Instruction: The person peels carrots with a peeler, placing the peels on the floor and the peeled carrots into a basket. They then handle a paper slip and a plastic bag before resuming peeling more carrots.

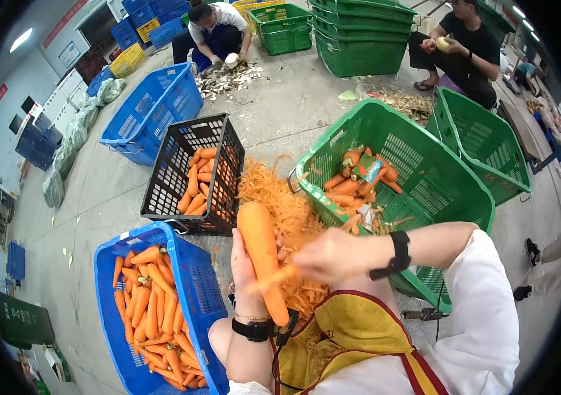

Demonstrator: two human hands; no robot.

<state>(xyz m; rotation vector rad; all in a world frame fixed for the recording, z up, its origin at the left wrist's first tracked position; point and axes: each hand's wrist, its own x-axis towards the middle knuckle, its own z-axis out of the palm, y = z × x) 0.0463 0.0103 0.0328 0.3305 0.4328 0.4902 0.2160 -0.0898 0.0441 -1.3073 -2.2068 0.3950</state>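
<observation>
yellow apron [353, 326] below us, carrot [258, 238] in our grip

our left hand [243, 280] clasps the big, tilted carrot near orange peelings [280, 201]; our blurred right hand [333, 255] grips an orange tool [272, 279], too smeared to name, across it. we have a blue crate [195, 280] of carrots [155, 309] at our left.

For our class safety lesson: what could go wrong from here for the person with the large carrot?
The right hand holds a blurred orange item across the carrot, near the left hand; if bladed, a slip might nick that hand. The carrot slants partly over orange peelings, so a loosened grip could drop it there.
</observation>
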